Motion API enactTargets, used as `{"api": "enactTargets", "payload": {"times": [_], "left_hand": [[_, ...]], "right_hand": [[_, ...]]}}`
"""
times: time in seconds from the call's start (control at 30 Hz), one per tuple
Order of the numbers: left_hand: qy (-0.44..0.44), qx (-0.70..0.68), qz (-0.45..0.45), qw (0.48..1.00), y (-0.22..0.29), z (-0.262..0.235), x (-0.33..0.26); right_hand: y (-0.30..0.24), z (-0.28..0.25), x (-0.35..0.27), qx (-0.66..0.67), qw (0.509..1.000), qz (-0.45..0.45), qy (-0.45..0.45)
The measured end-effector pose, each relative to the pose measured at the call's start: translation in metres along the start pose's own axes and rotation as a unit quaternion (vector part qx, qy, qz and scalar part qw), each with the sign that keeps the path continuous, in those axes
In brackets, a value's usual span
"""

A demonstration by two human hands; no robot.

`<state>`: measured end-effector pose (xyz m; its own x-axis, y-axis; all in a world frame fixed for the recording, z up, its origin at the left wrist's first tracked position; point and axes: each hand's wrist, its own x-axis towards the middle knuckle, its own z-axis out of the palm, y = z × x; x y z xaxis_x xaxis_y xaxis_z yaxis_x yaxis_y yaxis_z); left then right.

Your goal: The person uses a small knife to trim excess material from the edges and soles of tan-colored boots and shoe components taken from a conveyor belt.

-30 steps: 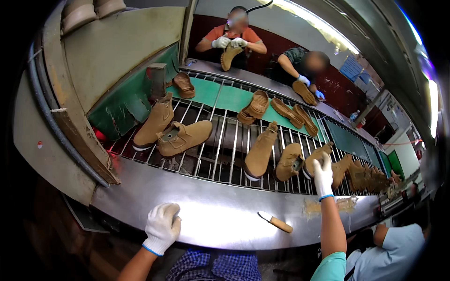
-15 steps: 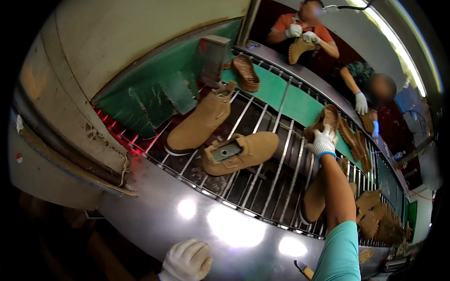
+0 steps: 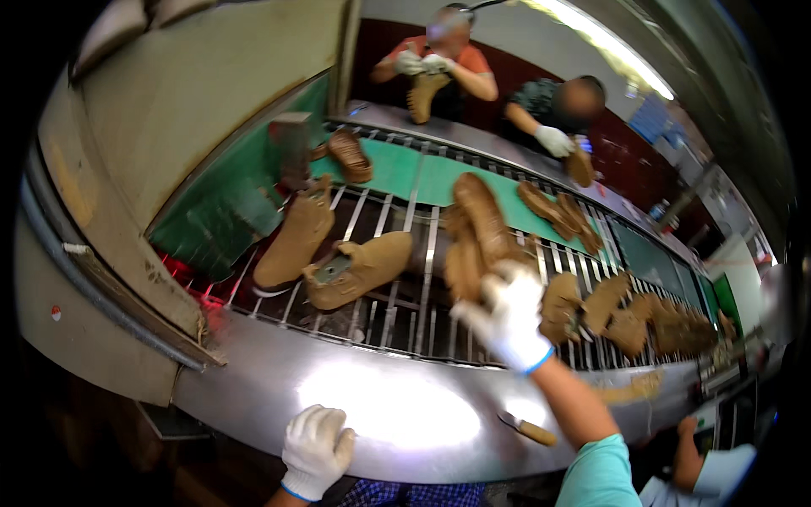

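My right hand, in a white glove and blurred, grips a pair of brown shoe soles above the metal-bar conveyor. Its fingers are partly hidden behind the soles. My left hand, also gloved, rests at the near edge of the steel table, fingers loosely bent and thumb apart, with nothing seen in it. Two tan shoe uppers lie on the bars at the left: one boot slants beside the green flap, and the other boot lies with its opening showing.
A sole and several more soles lie on the green strip. Several tan uppers crowd the bars at right. A wooden-handled tool lies on the steel edge. Two gloved co-workers handle footwear across the conveyor; another person is at lower right.
My right hand has lifted the soles off the green strip and drawn them nearer. My left hand's fingers have loosened from a tighter curl. The view has shifted to the right.
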<state>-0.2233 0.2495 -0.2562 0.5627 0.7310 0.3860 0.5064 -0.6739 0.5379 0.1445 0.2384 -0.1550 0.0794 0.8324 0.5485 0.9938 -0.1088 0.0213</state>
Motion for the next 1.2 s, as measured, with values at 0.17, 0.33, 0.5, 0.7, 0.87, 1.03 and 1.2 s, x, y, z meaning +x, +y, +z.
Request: {"api": "enactTargets", "payload": {"times": [0.17,0.33,0.5,0.7,0.87,1.03,1.2], "left_hand": [[-0.054,-0.283,-0.097,0.953,-0.017,0.012,-0.014],[-0.071,-0.328,-0.104,0.936,0.016,0.04,-0.019],[-0.071,-0.314,-0.119,0.939,0.041,0.034,-0.017],[0.044,-0.561,-0.196,0.803,0.009,-0.042,-0.015],[0.091,-0.196,-0.146,0.965,-0.079,-0.101,-0.021],[0.235,-0.23,-0.058,0.943,-0.024,-0.098,-0.047],[0.106,-0.13,0.013,0.986,0.003,-0.026,-0.024]], "right_hand": [[-0.137,-0.063,-0.154,0.143,0.988,0.006,-0.051],[-0.195,-0.055,-0.222,0.285,0.951,0.115,-0.04],[-0.168,-0.065,-0.245,0.421,0.878,0.226,0.041],[-0.164,-0.087,-0.251,0.243,0.962,0.125,0.001],[-0.175,-0.078,-0.231,0.368,0.922,0.086,0.081],[-0.075,-0.045,-0.135,0.377,0.885,0.273,-0.018],[0.084,0.051,-0.076,0.22,0.898,0.376,0.059]]}}
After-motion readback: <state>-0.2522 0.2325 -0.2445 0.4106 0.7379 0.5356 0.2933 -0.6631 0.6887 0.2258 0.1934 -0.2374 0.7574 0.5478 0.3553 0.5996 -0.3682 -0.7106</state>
